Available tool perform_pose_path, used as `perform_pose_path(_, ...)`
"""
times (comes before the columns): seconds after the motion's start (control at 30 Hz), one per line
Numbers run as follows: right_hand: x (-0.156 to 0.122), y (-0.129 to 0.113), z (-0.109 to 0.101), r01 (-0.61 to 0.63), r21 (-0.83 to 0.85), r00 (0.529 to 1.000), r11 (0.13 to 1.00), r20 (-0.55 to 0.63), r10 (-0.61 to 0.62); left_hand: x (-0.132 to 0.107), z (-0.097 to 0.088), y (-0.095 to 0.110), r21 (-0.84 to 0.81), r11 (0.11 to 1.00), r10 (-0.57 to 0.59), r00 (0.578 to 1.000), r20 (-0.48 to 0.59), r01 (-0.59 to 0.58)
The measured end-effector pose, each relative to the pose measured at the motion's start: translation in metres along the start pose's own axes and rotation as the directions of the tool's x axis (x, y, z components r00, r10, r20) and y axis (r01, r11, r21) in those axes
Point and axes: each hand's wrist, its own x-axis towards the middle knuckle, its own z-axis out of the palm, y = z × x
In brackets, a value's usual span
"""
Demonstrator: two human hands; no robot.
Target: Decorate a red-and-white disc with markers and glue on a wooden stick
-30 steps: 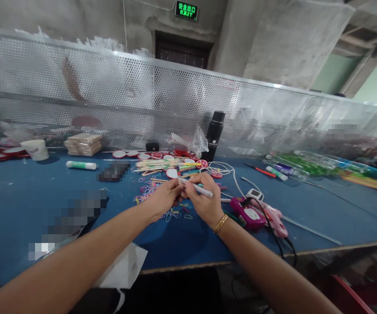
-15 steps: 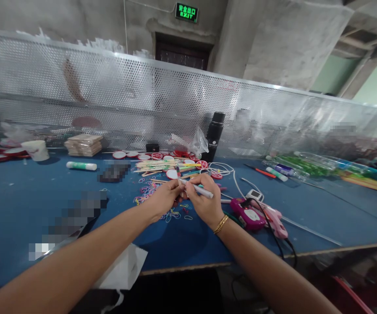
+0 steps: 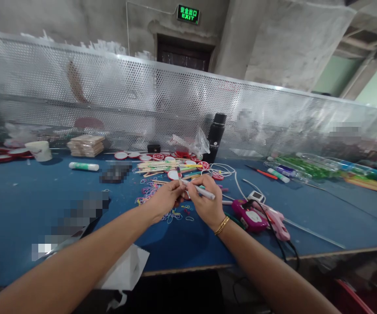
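My right hand (image 3: 206, 198) is closed around a grey-white marker pen (image 3: 206, 192), held like a writing tool with its tip end toward my left hand. My left hand (image 3: 169, 198) pinches a thin stick (image 3: 179, 175) that stands nearly upright and has a dark reddish upper end. The pen's front end meets or nearly meets the stick; contact cannot be made out. Small colourful rubber bands (image 3: 149, 192) lie scattered beside and under my left hand. Just beyond both hands is a pile of wooden sticks (image 3: 152, 166), along with round red-rimmed white discs (image 3: 174, 175).
A black thermos (image 3: 215, 137) stands behind the pile. To the right lie a magenta hot-glue gun or similar device (image 3: 250, 216), white cable (image 3: 237, 179) and an orange-handled tool (image 3: 267, 173). Leftward are a glue stick (image 3: 83, 166), paper cup (image 3: 39, 151) and stacked wooden pieces (image 3: 86, 145).
The camera view has shifted slightly. Both hands keep the same grip on the pen and the stick, with barely any movement between them.
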Motion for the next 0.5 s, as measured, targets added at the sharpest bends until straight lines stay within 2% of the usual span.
perform_pose_path(0.27,0.0013,0.0023,-0.0021,-0.029,-0.004,0.999,1.000,-0.022,0.028,0.0004,0.0005,0.0008,-0.033,0.999,-0.009,0.999,-0.034,0.008)
perform_pose_path(0.5,0.0016,0.0005,-0.0016,-0.030,0.010,0.999,1.000,-0.023,0.030,-0.0014,0.0009,0.0016,-0.028,1.000,-0.006,1.000,-0.007,0.006)
